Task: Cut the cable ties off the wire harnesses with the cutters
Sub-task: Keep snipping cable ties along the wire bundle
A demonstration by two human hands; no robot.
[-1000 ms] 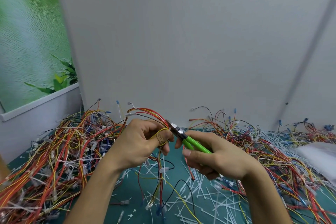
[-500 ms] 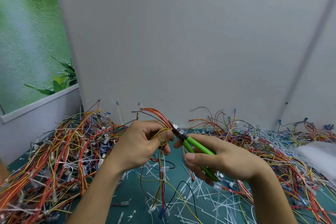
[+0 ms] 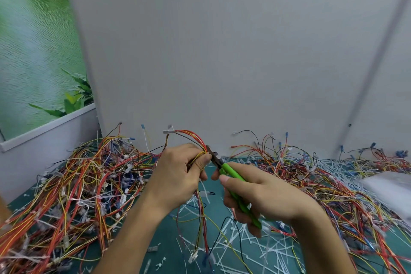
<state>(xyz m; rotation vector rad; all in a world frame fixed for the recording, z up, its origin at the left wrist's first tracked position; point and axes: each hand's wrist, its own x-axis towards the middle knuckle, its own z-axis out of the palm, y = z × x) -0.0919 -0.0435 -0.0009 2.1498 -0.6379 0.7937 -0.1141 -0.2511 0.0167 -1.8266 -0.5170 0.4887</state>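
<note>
My left hand (image 3: 181, 173) grips a wire harness (image 3: 191, 138) of red, orange and yellow wires above the green table. The harness arches up behind my fingers and hangs down below the hand to a white connector. My right hand (image 3: 262, 193) holds green-handled cutters (image 3: 233, 181) with its fingers curled round the handles. The cutters' dark metal jaws (image 3: 212, 154) point up and left, touching the harness right beside my left thumb. The cable tie at the jaws is hidden by the wires and my fingers.
A big tangle of harnesses (image 3: 73, 187) fills the table's left side, another pile (image 3: 322, 176) the right. Cut white cable ties (image 3: 251, 242) litter the green mat (image 3: 216, 209) under my hands. A clear plastic bag (image 3: 389, 191) lies at far right. A grey wall stands close behind.
Both hands have kept their grips and stayed together. The cutters' jaws have edged closer against the harness at my left thumb.
</note>
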